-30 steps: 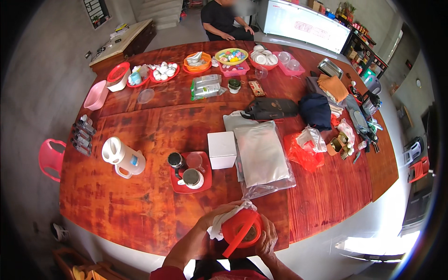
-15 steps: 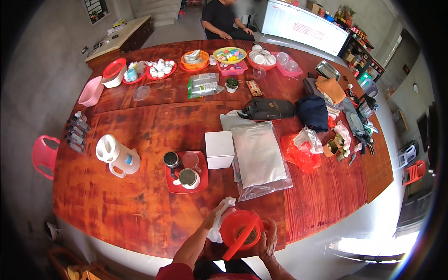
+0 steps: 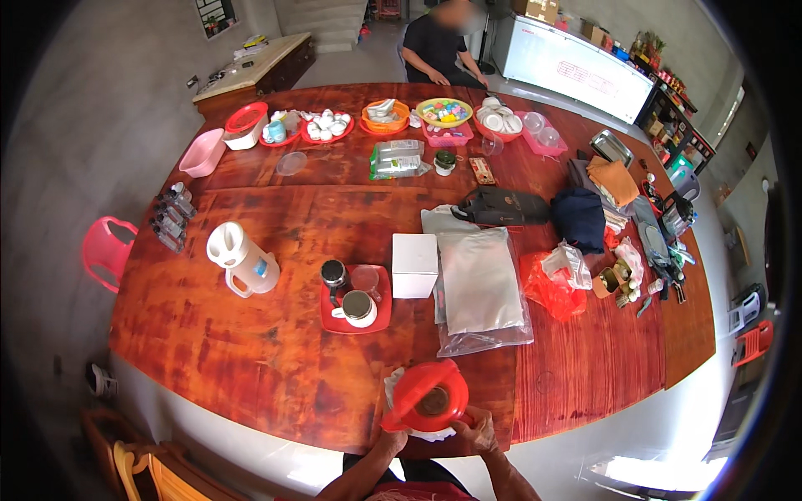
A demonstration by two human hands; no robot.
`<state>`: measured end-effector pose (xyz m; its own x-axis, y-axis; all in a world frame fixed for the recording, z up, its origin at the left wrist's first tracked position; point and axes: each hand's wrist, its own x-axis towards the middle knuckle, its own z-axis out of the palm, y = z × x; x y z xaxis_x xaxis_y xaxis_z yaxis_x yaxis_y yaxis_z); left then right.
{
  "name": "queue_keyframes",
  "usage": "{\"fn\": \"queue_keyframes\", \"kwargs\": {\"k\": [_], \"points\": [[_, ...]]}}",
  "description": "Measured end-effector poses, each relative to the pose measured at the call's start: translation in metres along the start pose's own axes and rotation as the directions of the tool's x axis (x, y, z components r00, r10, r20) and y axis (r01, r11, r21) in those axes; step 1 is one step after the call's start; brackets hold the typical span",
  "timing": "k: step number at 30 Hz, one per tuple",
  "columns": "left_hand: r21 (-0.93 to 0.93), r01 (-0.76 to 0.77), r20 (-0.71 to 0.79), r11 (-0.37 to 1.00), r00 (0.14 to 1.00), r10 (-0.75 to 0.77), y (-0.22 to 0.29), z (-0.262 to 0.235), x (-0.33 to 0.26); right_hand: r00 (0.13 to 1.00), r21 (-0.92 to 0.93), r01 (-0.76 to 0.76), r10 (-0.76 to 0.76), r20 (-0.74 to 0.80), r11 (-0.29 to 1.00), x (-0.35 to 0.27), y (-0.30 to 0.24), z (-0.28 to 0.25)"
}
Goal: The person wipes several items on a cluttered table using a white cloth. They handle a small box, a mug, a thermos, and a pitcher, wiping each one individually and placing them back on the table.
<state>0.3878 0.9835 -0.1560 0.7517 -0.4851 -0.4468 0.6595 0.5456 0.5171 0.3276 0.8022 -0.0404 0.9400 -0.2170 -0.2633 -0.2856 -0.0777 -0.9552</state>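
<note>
Since earlier frame, red funnel-like cup point(image 3: 428, 401) sits lower, nearer my body at counter point(image 3: 251, 367) near edge. Both hands wrap it with white cloth point(image 3: 399, 392): left hand point(image 3: 393, 438) beneath, right hand point(image 3: 476, 430) at rim. I judge wiping underway, unfinished; red tray point(image 3: 355, 311) items untouched.

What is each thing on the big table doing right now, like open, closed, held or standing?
Red plastic funnel-shaped strainer: held at the table's near edge, something dark inside.
White cloth: bunched under the strainer.
Left hand: on the cloth below the strainer.
Right hand: gripping the strainer's rim.
White plastic jug: upright, lid shut.
White square box: closed.
Silver foil bag: lying flat.
</note>
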Motion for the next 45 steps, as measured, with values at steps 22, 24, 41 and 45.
{"fn": "queue_keyframes", "kwargs": {"k": [22,24,41,45], "points": [[-0.228,0.199,0.257,0.953,0.957,-0.138,-0.005,-0.042,0.011,0.988,0.440,0.147,-0.107,-0.113,0.886,-0.069,-0.091,-0.025],[-0.317,0.272,0.320,0.908,0.932,-0.168,-0.015,-0.064,-0.005,0.980,0.401,0.169,-0.111,-0.165,0.900,-0.066,-0.091,-0.021],[-0.262,-0.389,-0.004,0.883,0.916,0.402,0.059,0.161,-0.009,0.812,0.110,0.435,-0.337,-0.476,0.894,-0.005,-0.122,0.047],[-0.418,-0.127,0.346,0.900,0.893,0.287,0.061,0.081,0.056,0.816,0.084,0.504,-0.443,-0.371,0.859,-0.022,-0.140,0.033]]}}
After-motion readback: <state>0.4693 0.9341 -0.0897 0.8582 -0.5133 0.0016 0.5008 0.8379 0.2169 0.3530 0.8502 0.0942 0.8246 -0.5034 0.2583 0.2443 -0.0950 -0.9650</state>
